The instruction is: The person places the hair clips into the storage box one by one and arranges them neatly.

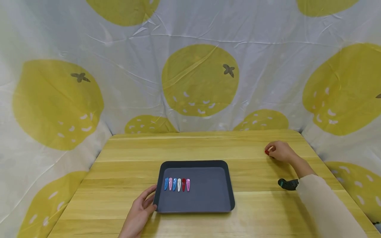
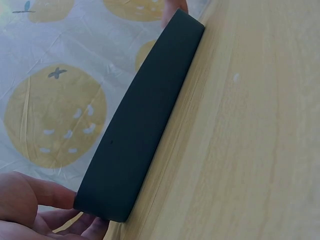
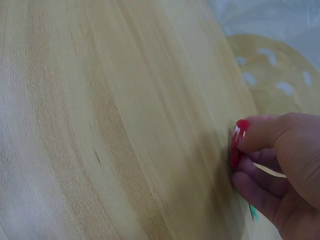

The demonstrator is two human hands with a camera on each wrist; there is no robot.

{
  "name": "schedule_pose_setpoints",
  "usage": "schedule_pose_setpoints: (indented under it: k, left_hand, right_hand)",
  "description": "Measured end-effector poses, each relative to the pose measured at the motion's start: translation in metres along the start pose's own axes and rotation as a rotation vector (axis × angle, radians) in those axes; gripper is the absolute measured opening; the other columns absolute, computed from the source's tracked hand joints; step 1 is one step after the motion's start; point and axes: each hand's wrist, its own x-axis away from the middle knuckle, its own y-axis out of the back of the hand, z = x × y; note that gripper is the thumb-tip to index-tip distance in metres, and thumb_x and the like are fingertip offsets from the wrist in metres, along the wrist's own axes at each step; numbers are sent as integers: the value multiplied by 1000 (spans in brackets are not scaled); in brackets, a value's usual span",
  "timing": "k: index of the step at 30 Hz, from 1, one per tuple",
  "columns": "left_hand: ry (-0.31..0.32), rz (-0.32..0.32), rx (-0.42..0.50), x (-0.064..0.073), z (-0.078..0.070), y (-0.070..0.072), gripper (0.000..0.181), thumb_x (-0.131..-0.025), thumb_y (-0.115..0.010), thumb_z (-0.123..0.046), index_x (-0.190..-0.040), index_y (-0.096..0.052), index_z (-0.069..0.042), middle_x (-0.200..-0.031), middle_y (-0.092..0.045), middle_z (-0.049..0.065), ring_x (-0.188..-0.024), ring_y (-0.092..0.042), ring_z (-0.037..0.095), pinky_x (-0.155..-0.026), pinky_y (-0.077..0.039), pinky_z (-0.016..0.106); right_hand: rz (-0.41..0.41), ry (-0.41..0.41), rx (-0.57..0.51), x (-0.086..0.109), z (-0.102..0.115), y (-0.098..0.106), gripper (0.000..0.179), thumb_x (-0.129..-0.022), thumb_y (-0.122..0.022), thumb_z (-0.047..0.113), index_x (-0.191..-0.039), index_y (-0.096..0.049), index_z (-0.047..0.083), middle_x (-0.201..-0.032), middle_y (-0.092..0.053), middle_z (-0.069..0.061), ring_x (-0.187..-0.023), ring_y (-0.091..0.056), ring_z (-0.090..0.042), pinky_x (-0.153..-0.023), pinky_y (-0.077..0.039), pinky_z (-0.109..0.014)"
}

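Note:
A dark grey tray (image 1: 205, 201) lies on the wooden table. My left hand (image 1: 139, 210) grips it at the near left corner, its thumb at the front rim and its fingers along the left side. In the left wrist view the left hand (image 2: 45, 210) holds the end of the tray's wall (image 2: 135, 125). Several hair clips (image 1: 179, 185) stand in a row inside the tray: blue, pink, white and red. Far to the right, my right hand (image 1: 281, 152) pinches a red hair clip (image 3: 238, 142) between thumb and fingers, low over the table.
A black curved object (image 1: 288, 184) with a green end lies on the table beside the right sleeve (image 1: 325, 206). Behind the table (image 1: 119, 178) and along both its sides hangs a white curtain (image 1: 134, 72) printed with yellow fruit.

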Motion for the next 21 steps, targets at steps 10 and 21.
schedule_pose_setpoints:
  k: [10, 21]
  left_hand:
    - [-8, -1, -10, 1, 0, 0, 67, -91, -44, 23, -155, -39, 3, -161, -34, 26, -145, -35, 48, -109, -45, 51]
    - [-3, -1, -15, 0, -1, 0, 67, -92, -44, 22, -155, -39, 2, -161, -33, 25, -145, -34, 48, -109, -45, 52]
  right_hand:
    - [34, -17, -136, -1, 1, -1, 17, -97, -59, 2, -108, -71, -5, -83, -71, -5, -71, -65, -21, -60, -55, -34]
    - [124, -3, -274, -10, 21, -2, 12, -100, -61, 3, -106, -64, -8, -84, -71, -9, -75, -69, -24, -65, -59, -34]
